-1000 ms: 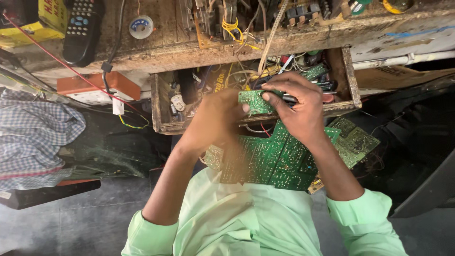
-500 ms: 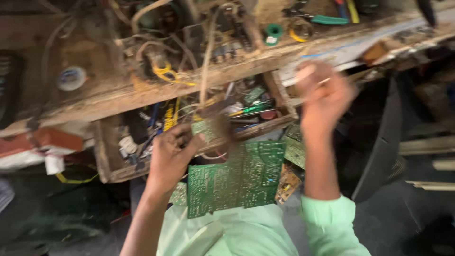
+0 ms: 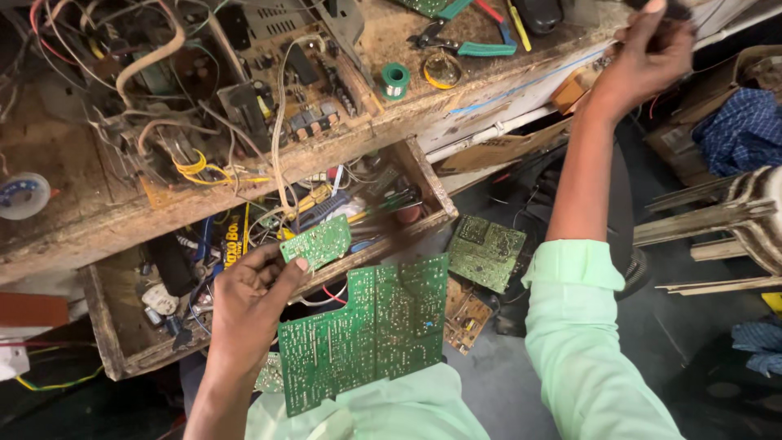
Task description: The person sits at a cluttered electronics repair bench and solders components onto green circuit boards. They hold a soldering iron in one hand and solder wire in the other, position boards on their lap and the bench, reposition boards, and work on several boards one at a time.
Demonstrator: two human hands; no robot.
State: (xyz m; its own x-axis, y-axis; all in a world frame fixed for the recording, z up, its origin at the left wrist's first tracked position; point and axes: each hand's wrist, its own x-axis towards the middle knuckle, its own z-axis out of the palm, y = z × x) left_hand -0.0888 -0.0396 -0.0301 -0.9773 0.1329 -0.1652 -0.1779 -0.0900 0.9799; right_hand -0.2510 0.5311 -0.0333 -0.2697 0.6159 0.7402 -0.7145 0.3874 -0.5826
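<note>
The small board (image 3: pixel 318 242) sat pinched between thumb and fingers of my left hand (image 3: pixel 248 305), held over the open drawer (image 3: pixel 428 191) of the bench (image 3: pixel 73 228). I judged the work about midway: that board was picked out and in hand, but nothing was being done to it, since my right hand (image 3: pixel 648 53) was up at the bench's far edge, closed around something dark I could not make out. The two hands were well apart.

A large board (image 3: pixel 366 330) lay on my lap just below the small one. Two more boards (image 3: pixel 485 253) lay on the floor beside it.

As for packaging and labels: a yellow printed strip (image 3: pixel 232 243) stood upright in the drawer, a flat brown cardboard piece (image 3: pixel 497 151) jutted from under the bench, a green solder spool (image 3: pixel 395 79) stood on top, and a round white tape roll (image 3: pixel 23 195) lay at the left edge.
</note>
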